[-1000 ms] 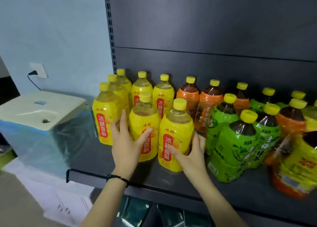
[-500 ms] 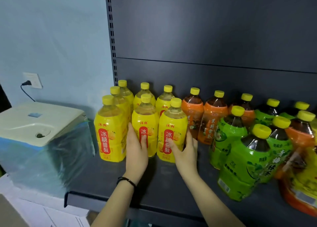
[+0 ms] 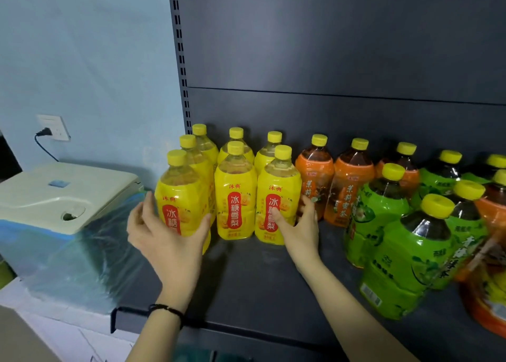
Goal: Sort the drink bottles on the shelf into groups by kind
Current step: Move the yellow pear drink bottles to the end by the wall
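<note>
The shelf (image 3: 260, 279) carries three kinds of bottle, all upright with yellow caps. The yellow bottles (image 3: 235, 197) stand grouped at the left end in three columns running towards the back panel. The orange bottles (image 3: 353, 181) stand in a row just to their right, against the back. The green bottles (image 3: 410, 252) occupy the right side, nearer the front edge; further orange-labelled bottles at the far right edge are blurred. The left hand (image 3: 167, 235) is positioned in front of the front left yellow bottle (image 3: 180, 197), fingers spread to its left side and thumb extended across its right side; contact cannot be confirmed. The right hand (image 3: 298, 224) holds the front right yellow bottle (image 3: 276, 197): thumb pressed on the red label, fingers curled round the right side, between this bottle and the nearest orange one. A dark wristband (image 3: 167, 311) is on the left wrist. A pale appliance (image 3: 54, 194) wrapped in plastic film stands left of the shelf, below a wall socket (image 3: 53, 127)
</note>
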A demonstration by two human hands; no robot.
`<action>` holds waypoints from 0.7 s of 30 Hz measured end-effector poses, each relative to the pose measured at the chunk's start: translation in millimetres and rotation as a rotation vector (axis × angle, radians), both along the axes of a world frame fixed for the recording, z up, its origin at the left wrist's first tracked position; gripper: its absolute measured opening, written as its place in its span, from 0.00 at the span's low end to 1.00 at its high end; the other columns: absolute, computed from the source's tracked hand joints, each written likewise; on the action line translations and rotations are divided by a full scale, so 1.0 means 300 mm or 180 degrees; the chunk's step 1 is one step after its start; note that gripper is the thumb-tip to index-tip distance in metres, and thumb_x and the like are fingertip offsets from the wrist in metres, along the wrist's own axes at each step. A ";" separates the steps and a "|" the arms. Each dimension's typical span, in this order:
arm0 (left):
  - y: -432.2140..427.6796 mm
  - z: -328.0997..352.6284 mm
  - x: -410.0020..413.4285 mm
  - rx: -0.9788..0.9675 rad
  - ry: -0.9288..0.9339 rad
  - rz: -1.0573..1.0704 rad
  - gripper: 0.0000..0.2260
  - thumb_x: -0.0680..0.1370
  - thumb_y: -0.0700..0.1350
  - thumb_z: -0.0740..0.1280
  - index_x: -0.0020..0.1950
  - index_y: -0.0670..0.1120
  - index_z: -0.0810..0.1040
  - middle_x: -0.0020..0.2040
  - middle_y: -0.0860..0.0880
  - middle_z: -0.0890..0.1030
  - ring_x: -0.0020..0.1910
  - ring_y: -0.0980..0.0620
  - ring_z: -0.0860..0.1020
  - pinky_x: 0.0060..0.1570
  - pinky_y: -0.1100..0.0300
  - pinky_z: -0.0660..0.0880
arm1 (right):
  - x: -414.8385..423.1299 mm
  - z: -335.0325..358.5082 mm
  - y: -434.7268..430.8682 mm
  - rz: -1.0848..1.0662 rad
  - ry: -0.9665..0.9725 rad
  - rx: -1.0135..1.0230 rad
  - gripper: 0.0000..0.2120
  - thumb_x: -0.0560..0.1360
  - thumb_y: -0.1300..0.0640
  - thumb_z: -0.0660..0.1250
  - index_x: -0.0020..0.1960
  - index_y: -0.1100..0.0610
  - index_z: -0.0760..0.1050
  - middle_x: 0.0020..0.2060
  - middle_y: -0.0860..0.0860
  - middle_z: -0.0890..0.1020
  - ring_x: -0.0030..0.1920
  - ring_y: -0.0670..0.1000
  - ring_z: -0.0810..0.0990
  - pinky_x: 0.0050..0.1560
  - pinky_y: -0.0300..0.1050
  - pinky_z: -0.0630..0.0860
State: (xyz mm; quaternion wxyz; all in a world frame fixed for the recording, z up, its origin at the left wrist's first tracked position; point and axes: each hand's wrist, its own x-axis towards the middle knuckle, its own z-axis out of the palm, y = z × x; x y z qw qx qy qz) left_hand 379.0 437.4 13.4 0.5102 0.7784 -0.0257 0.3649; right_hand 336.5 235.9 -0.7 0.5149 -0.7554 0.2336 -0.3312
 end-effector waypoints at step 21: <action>0.089 -0.077 0.153 -0.0308 0.0303 -0.1198 0.50 0.63 0.67 0.73 0.76 0.65 0.47 0.76 0.50 0.62 0.74 0.51 0.64 0.70 0.42 0.64 | 0.043 0.065 0.229 0.0033 -0.0998 -0.1397 0.27 0.72 0.53 0.73 0.68 0.51 0.68 0.64 0.46 0.68 0.65 0.44 0.67 0.62 0.26 0.63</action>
